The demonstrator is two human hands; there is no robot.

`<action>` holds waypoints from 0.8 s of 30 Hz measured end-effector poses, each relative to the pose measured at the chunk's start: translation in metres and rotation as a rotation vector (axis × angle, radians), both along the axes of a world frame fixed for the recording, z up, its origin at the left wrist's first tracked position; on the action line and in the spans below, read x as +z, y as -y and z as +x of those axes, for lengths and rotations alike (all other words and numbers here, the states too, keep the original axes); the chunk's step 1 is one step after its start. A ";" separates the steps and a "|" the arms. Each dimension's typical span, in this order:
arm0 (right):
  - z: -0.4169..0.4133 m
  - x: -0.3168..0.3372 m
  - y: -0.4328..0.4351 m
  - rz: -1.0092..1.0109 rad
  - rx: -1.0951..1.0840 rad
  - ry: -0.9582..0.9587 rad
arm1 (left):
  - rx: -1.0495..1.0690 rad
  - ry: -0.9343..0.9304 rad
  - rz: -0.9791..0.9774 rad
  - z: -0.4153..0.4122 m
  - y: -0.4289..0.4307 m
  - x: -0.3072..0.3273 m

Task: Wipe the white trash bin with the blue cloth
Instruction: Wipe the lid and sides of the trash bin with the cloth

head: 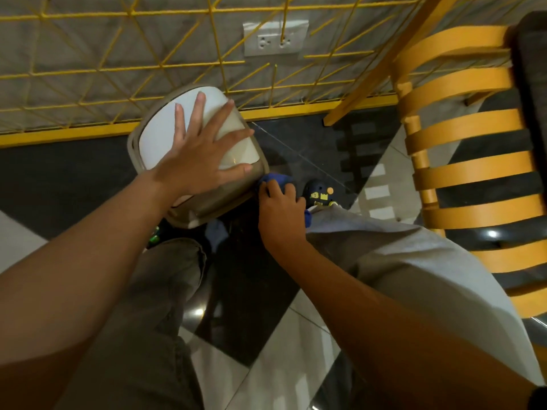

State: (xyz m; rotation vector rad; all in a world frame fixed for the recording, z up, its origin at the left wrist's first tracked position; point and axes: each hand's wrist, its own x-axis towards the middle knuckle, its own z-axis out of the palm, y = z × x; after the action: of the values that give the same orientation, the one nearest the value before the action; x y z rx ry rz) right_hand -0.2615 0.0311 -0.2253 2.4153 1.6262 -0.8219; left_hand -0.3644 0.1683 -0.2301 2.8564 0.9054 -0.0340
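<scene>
- left grip is lying flat on top of the white trash bin, fingers straight and fanned out across the lid, thumb out along the edge nearest the other hand. It's pressing or resting there, not curled round anything
- right grip has its fingers curled round the blue cloth, bunched up in the fist. A bit of blue sticks out past the fingertips and another scrap shows at the heel of the hand
- the cloth is right up against the side of the bin, just below the left grip's thumb, on the brownish wall under the lid rim
- so the bin sits directly under the left grip and touches the cloth just ahead of the right grip. Can't tell if it's tilted or upright from this top-down angle
- the bin stands on the dark floor, its far side up by the yellow wire grid beyond the left grip
- a wall socket sits behind the grid, further out past both grips
- a dark shoe with yellow marks is just to the right of the right grip
- an orange slatted chair is well off to the right of that
- grey trousers show below the left grip's forearm
</scene>
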 end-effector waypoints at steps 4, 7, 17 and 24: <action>-0.019 0.001 0.004 -0.029 0.074 -0.047 | 0.011 0.026 0.021 0.000 0.000 -0.001; -0.028 0.003 0.005 -0.034 0.111 -0.074 | 0.028 0.057 -0.001 0.001 0.002 -0.002; -0.007 0.004 0.005 -0.030 0.193 -0.002 | 0.046 0.085 -0.023 0.000 0.003 -0.001; -0.028 0.005 0.006 -0.069 0.193 -0.045 | 0.053 0.073 -0.054 0.000 0.002 -0.002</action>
State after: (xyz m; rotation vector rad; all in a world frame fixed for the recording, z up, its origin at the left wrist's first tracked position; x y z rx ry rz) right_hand -0.2893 0.0248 -0.2202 2.1672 1.7809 -0.8888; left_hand -0.3641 0.1662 -0.2322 2.7633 0.9506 0.0502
